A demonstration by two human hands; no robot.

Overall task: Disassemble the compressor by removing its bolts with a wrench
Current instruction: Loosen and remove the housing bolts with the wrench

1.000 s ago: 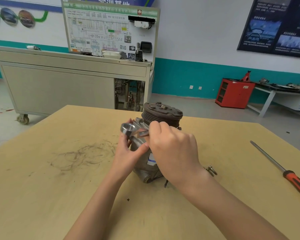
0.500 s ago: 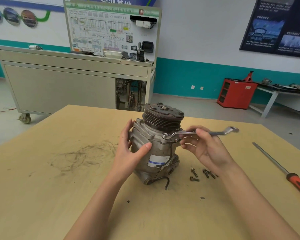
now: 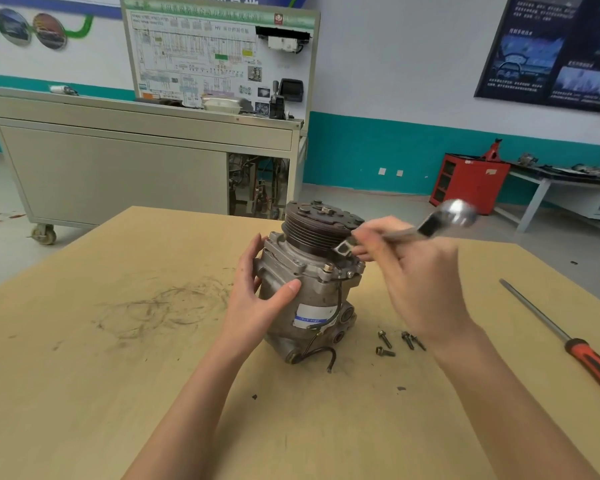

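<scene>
Compressor [image 3: 309, 289] upright on wooden surface [image 3: 118, 393], left hand [image 3: 257, 299] gripping its side, right hand [image 3: 420, 271] holding blurred wrench [image 3: 430, 225] beside pulley, loose bolts [image 3: 395, 341] near base, screwdriver [image 3: 568, 341] well apart at right

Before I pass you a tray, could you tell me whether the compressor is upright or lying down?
Upright: the compressor stands on the table, pulley on top, left hand holding its side.

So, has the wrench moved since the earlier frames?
Yes. The wrench has swung from left of the compressor to its right, far end tilted upward.
</scene>
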